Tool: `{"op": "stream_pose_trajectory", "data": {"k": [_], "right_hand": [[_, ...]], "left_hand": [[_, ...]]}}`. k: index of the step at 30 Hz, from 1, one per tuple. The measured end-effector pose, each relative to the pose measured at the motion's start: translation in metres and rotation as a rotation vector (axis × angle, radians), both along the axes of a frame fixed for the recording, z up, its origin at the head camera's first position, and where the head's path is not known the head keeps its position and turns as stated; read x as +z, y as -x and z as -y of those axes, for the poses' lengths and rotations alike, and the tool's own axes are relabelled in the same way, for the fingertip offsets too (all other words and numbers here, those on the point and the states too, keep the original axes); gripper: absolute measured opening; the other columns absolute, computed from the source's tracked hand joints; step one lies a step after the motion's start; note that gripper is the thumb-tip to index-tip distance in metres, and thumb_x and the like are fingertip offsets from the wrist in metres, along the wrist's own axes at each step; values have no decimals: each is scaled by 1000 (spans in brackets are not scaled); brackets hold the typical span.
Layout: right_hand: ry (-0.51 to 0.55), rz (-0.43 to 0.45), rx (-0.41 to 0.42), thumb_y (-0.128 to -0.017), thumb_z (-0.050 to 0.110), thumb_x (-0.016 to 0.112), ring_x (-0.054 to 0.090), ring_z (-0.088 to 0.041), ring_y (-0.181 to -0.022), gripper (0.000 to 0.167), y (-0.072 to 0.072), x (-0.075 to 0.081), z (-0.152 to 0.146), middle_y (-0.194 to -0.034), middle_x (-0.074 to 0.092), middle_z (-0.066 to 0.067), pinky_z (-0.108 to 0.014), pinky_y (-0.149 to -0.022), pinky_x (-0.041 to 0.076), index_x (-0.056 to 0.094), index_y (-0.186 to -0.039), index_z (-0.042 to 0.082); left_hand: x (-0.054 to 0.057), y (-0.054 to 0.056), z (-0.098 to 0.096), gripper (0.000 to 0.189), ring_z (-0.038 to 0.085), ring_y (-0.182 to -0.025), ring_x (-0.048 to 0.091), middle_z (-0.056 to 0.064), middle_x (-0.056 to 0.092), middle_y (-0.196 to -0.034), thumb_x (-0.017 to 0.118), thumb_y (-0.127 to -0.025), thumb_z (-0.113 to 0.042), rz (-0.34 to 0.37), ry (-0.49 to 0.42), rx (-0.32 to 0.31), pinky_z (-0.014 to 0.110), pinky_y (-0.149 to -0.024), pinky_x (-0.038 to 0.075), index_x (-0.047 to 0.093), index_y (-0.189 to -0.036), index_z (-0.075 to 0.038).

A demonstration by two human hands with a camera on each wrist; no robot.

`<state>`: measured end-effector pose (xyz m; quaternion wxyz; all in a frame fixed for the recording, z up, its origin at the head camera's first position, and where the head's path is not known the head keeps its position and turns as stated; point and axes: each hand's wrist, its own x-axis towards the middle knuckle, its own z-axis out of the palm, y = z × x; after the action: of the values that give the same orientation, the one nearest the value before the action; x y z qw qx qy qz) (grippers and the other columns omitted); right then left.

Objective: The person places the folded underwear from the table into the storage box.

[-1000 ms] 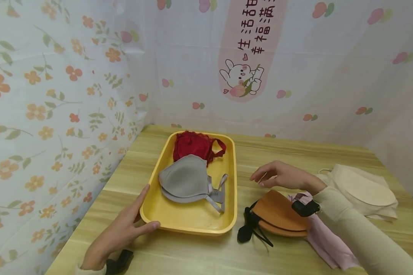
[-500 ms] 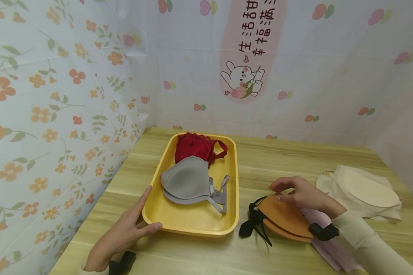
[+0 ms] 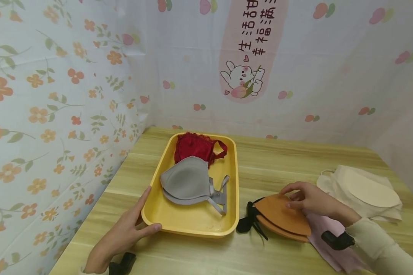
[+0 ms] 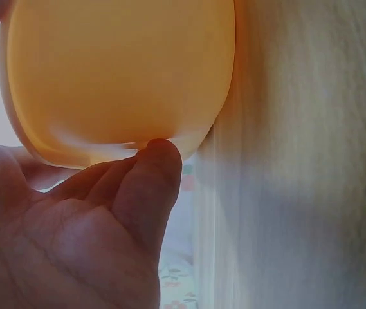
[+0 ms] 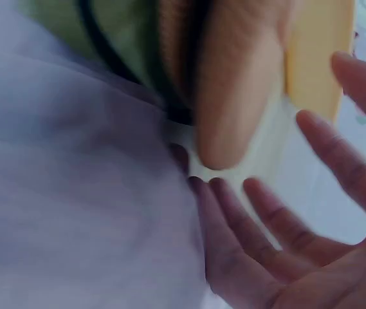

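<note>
My left hand (image 3: 122,231) holds the near left corner of the yellow tray (image 3: 179,225), thumb along the front wall and fingers at the left side. In the left wrist view, fingertips (image 4: 160,158) touch the tray's wall. A grey bra (image 3: 186,179) and a dark red lace bra (image 3: 192,147) lie in the tray. My right hand (image 3: 311,200) is over the far edge of an orange bra (image 3: 282,214) with black straps (image 3: 249,219). The right wrist view shows its fingers (image 5: 337,151) spread beside the orange cup (image 5: 240,90).
A lilac cloth piece (image 3: 325,233) lies partly under the orange bra and beneath my right wrist. Farther right is a cream-coloured garment (image 3: 365,191). Patterned curtains (image 3: 192,68) close off the left and back of the wooden table (image 3: 268,160).
My right hand has come back from beside the tray, then right along the orange bra's far edge. The black straps have shifted slightly left. My left hand stays at the tray corner.
</note>
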<state>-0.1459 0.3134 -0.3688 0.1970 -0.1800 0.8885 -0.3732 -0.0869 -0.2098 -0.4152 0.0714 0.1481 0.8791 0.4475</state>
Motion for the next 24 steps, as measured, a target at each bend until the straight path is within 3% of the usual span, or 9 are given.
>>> {"op": "stream_pose_trajectory", "data": {"k": [4,9,14,20,24], "right_hand": [[20,40,-4,-90,17,74,63,-4,-90,42,-7,-9,0,-136,56,-31,-23,-65,51,65,-127,0],[11,-33,29,-85,20,80,63,-14,-93,49,-9,-16,4,-138,58,-29,-20,-76,50,65,-129,4],[26,-62,0,-79,19,83,61,-19,-96,55,-10,-22,7,-137,58,-30,-22,-73,51,65,-129,4],[42,-91,-33,-76,23,86,60,-8,-99,52,-12,-26,16,-134,62,-24,-23,-73,54,70,-125,12],[2,-154,-35,-75,26,87,58,-4,-109,49,-14,-23,19,-132,67,-14,-20,-81,51,72,-121,19]], "left_hand": [[2,0,0,100,38,-144,39,22,21,-166,73,-93,-33,-1,0,-7,12,-101,41,3,-164,-25],[1,-1,-1,99,39,-144,39,23,20,-166,72,-93,-32,12,-17,-14,10,-100,40,3,-164,-24],[-1,1,0,99,39,-143,40,23,18,-167,71,-94,-30,6,-32,-31,11,-99,42,1,-164,-24],[0,-1,2,99,39,-145,38,23,16,-167,71,-94,-31,39,-51,-22,12,-99,42,1,-163,-26],[-1,-1,1,99,39,-146,36,22,15,-168,72,-94,-31,40,-60,-22,11,-99,41,1,-163,-26]]}}
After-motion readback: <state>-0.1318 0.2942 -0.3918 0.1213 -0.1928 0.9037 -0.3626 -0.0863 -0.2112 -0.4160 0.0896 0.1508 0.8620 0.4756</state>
